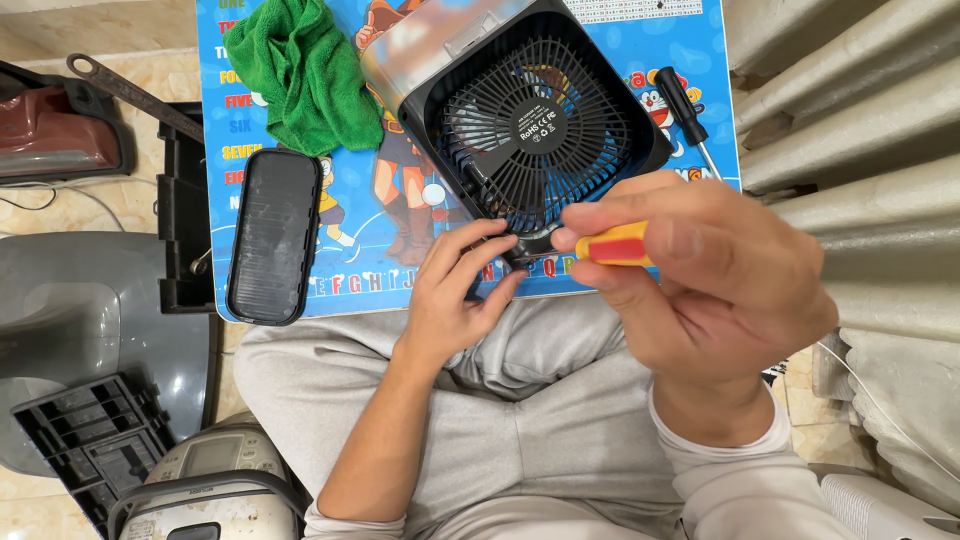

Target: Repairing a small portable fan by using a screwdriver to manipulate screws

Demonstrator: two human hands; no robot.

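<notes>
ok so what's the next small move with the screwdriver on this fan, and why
Probably seat the tip squarely at the fan's lower edge before turning. The right hand grips the yellow-and-red screwdriver pointed there, and the left hand has fingers at that edge. The tip is hidden, so contact cannot be confirmed.

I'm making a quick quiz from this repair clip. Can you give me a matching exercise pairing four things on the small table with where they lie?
Things:
1. green cloth
2. black-handled screwdriver
3. flat black cover
4. yellow and red screwdriver

Places:
A. in the right hand
B. right of the fan
C. far left corner of the table
D. near left edge, below the cloth

Pairs: 1-C, 2-B, 3-D, 4-A
</notes>
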